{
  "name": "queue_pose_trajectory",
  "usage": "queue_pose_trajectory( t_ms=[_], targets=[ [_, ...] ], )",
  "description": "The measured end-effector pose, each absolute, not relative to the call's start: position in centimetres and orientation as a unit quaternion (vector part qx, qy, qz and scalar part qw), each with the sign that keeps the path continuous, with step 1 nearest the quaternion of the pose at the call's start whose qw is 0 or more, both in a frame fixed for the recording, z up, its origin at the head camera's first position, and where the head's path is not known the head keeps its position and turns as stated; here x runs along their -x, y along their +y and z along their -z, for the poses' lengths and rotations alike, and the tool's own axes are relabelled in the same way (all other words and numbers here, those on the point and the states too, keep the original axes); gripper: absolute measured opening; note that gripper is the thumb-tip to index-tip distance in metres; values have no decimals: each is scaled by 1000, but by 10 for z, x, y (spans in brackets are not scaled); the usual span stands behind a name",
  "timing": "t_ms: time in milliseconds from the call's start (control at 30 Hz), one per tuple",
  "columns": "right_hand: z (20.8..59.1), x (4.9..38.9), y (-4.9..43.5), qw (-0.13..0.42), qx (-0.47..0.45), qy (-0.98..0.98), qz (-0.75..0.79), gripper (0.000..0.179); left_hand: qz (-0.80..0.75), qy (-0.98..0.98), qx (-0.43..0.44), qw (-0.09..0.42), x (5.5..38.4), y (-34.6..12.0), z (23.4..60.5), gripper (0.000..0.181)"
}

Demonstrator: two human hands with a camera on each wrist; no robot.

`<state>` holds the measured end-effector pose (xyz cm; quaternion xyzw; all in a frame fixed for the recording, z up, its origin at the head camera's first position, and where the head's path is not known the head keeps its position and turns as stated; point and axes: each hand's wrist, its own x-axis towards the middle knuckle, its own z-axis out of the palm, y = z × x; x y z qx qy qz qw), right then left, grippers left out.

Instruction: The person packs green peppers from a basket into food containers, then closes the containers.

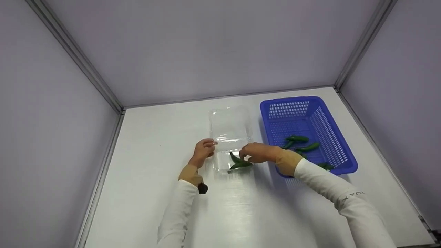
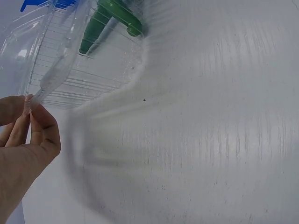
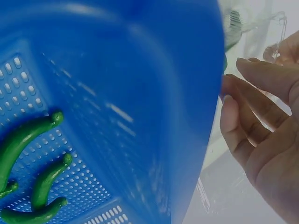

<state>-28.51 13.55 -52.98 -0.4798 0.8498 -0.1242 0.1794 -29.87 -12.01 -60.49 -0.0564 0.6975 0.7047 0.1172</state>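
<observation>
A clear plastic clamshell container [image 1: 230, 137] lies unfolded, its lid half toward the back wall. In its near half are green peppers [image 1: 240, 165], seen also as green peppers [image 2: 96, 29] through the plastic in the left wrist view. My left hand [image 1: 204, 151] pinches the container's left edge near the hinge between thumb and fingers, plainest at the left hand [image 2: 30, 135] in its wrist view. My right hand [image 1: 258, 152] is over the near half, fingertips close above the peppers. In its wrist view the right hand [image 3: 266, 116] has loosely bent fingers, thumb apart from them, nothing between.
A blue perforated basket [image 1: 339, 144] stands to the right of the container, with several green peppers [image 1: 308, 147] on its bottom. My right forearm crosses its near left corner. The white table [image 1: 155, 148] is bounded by grey walls at the back and sides.
</observation>
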Motion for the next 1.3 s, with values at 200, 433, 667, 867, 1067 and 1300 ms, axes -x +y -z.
queue_pose_trajectory(
  t_ms=[200,433,667,867,1067,1300],
  targets=[
    [524,287,144,167,479,854,118,20,-704,699,56,114,300,-120,605,38],
    [517,289,159,132,470,862,133,18,-693,708,54,120,298,-119,603,40],
    [515,291,172,66,425,894,126,19,-679,722,60,118,299,-122,606,38],
    [516,296,184,11,415,901,126,18,-681,719,64,121,302,-122,607,37],
    [514,298,197,9,406,903,143,19,-676,725,61,119,302,-122,607,38],
    [513,302,210,-1,389,907,160,15,-674,727,53,122,301,-123,605,39]
  ],
)
